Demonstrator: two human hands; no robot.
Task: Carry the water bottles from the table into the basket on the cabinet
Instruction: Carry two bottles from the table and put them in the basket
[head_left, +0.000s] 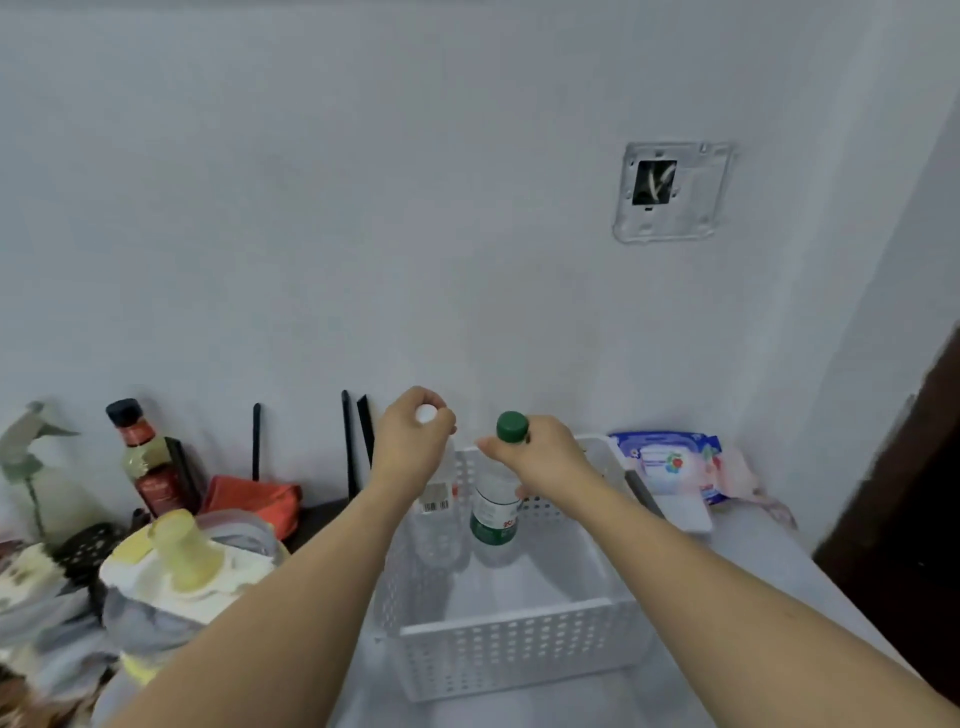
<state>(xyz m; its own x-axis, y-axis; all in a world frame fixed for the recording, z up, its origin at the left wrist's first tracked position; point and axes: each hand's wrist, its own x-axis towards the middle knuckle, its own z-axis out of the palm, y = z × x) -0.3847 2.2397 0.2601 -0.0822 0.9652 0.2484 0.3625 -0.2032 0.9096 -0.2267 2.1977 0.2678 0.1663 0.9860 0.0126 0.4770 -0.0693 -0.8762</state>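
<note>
— Where are the two bottles?

— Both stand upright inside the white basket, at its far wall. The left hand grips the white-cap bottle by the neck; the right hand grips the green-cap bottle the same way.

— Is there free room?

— Yes, the near half of the basket. It sits on the cabinet, with a wipes pack at the far right corner.
</note>
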